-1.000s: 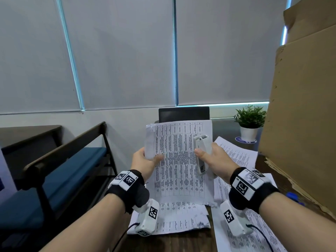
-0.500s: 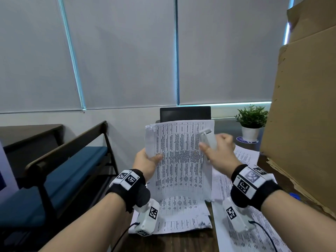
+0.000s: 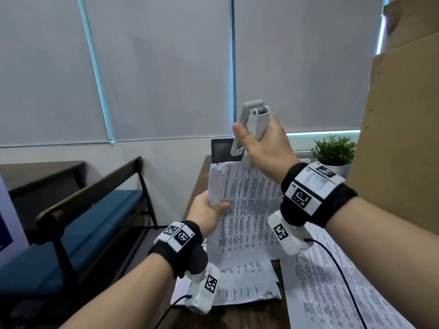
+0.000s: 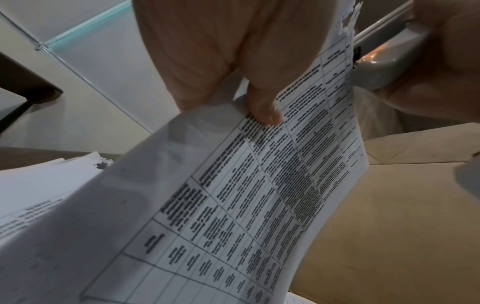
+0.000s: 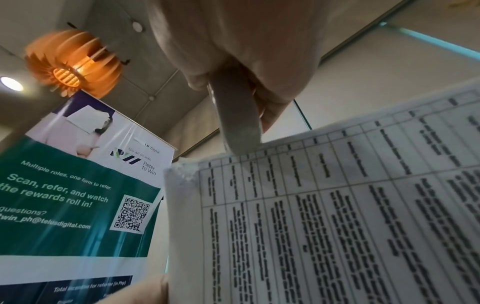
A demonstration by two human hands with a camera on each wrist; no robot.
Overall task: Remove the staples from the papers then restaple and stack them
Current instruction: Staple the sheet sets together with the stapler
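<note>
White and light grey, the stapler stands nearly upright in the right hand, whose fingers and thumb are wrapped around it; its hinged end points to 12 o'clock and its lower end meets the top edge of the held papers. In the left wrist view the stapler's mouth sits over that torn top edge. The left hand pinches the papers at their left edge, at about 9 o'clock on the sheet, thumb on the printed face and fingers behind. These papers are raised off the desk and lean back, the top left corner frayed. Below them, at 6 o'clock, more printed sheets lie flat on the desk, and another spread of sheets lies at 4 o'clock. A small potted plant stands at 2 o'clock, next to a tall cardboard panel. A blue-cushioned bench sits at 9 o'clock.
</note>
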